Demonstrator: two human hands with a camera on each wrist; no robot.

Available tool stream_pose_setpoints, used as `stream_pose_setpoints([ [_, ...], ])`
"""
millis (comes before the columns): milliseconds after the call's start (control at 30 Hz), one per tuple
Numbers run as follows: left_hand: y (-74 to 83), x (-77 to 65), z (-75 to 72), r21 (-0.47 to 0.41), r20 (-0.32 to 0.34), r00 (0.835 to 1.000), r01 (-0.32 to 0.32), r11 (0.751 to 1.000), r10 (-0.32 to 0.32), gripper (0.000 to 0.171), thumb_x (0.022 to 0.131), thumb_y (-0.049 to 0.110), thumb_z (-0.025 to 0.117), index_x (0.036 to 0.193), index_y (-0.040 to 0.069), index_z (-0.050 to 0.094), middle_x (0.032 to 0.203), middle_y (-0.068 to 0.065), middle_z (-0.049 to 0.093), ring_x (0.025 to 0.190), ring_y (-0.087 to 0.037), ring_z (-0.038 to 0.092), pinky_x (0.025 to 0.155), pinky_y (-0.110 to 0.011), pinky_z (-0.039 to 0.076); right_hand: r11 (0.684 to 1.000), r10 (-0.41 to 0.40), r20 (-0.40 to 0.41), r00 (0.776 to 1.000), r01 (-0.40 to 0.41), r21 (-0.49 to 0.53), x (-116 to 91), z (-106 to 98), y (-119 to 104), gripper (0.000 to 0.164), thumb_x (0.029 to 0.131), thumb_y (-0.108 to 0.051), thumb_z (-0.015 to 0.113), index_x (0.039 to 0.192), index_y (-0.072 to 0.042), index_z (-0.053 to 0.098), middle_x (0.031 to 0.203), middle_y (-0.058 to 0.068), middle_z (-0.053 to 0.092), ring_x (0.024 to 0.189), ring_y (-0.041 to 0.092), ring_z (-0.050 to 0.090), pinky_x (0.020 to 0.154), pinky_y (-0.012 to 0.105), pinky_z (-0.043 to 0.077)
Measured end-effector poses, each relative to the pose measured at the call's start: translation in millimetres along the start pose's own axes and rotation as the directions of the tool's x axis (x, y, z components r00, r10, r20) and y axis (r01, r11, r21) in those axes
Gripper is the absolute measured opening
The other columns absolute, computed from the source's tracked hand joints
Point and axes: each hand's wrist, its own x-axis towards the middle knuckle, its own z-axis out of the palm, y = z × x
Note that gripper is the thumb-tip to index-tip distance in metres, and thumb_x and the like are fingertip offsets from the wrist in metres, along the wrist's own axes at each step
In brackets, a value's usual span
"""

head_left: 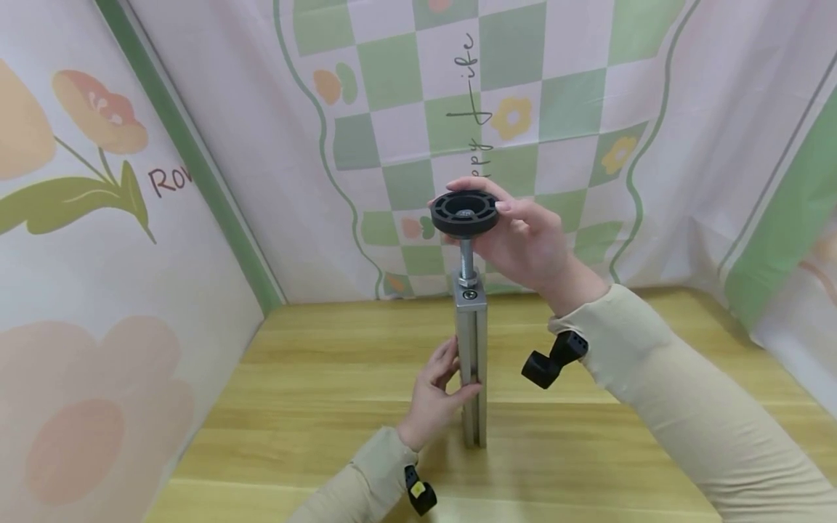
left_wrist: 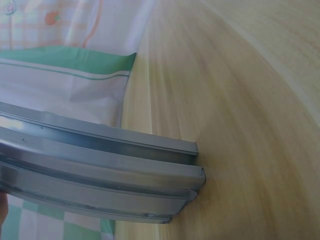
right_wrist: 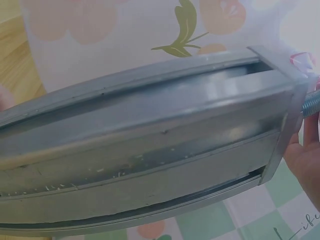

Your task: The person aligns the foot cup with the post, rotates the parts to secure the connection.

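Note:
A silver aluminium profile stands upright on the wooden table, its grooved lower end filling much of the left wrist view. My left hand grips it around the middle, thumb across the near side. From the end plate on top rises a threaded bolt with a nut at its base. The bolt carries a round black levelling foot, whose ribbed underside faces up. My right hand holds the foot by its rim, thumb on the right edge and fingers behind. In the right wrist view the profile hides most of that hand.
The wooden table reaches back to a hanging cloth with green checks and flowers. Another flowered cloth borders the left side. Small black camera mounts sit on both sleeves.

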Motion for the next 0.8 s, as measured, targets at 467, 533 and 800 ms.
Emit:
stream_pose_setpoints([
  [467, -0.1, -0.9, 0.3, 0.000, -0.004, 1.000, 0.013, 1.000, -0.013, 0.074, 0.084, 0.004, 0.069, 0.137, 0.046, 0.039, 0.142, 0.014, 0.039, 0.123, -0.005, 0.045, 0.103, -0.033, 0.043, 0.991, -0.065, -0.075, 0.995, 0.056, -0.122, -4.3, -4.9, 4.9, 0.024, 0.091, -0.027, 0.057, 0.114, -0.018, 0.055, 0.121, 0.013, 0.043, 0.110, 0.021, 0.048, 0.094, 0.031, 0.042],
  [533, -0.2, -1.0, 0.3, 0.001, -0.006, 1.000, 0.016, 1.000, -0.016, 0.074, 0.084, 0.004, 0.069, 0.137, 0.045, 0.038, 0.143, 0.012, 0.039, 0.123, -0.005, 0.045, 0.103, -0.031, 0.042, 0.988, -0.077, -0.098, 0.992, 0.063, -0.139, -5.4, -2.9, 3.7, 0.022, 0.090, -0.027, 0.061, 0.111, -0.020, 0.058, 0.122, 0.012, 0.043, 0.113, 0.021, 0.046, 0.096, 0.031, 0.041],
  [800, -0.3, -0.9, 0.3, 0.004, -0.012, 1.000, 0.018, 1.000, -0.018, 0.080, 0.082, -0.004, 0.068, 0.137, 0.045, 0.038, 0.142, 0.015, 0.039, 0.123, -0.005, 0.044, 0.102, -0.027, 0.042, 0.944, -0.122, -0.235, 0.964, 0.040, -0.326, -11.0, 10.9, -4.6, 0.018, 0.090, -0.013, 0.057, 0.105, -0.021, 0.060, 0.115, 0.008, 0.055, 0.108, 0.018, 0.054, 0.099, 0.027, 0.039],
])
